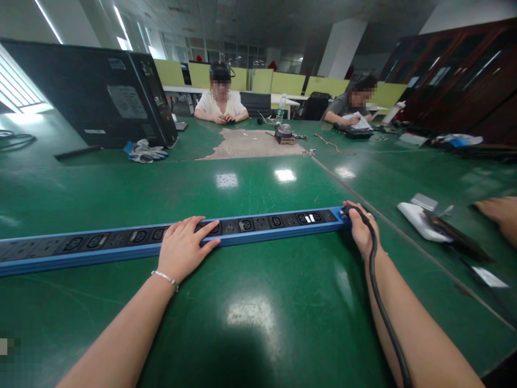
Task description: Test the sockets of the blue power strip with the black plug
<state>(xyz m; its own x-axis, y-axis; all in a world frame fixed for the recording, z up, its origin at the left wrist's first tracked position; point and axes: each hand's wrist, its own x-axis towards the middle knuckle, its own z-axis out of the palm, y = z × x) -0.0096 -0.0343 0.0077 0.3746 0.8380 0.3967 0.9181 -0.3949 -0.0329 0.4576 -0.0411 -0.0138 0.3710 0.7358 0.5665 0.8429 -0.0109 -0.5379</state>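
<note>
Sockets (275, 221) line a blue power strip (258, 236) lying across the green table (291, 291) in the head view; the left hand (181, 245) rests over it, fingers spread and apart; the right hand (361, 231) is clamped on a black cable (373, 275) at the strip's right end. Beyond, gloves (146, 152) lie beside a black computer case (97, 97); a person in white (221, 103) sits across the table.

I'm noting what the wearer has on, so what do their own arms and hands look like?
The left hand and right hand are both gloveless, and no sleeves show on the arms. A thin, pale bracelet circles the left wrist; whether the right wrist bears anything is unclear.
</note>
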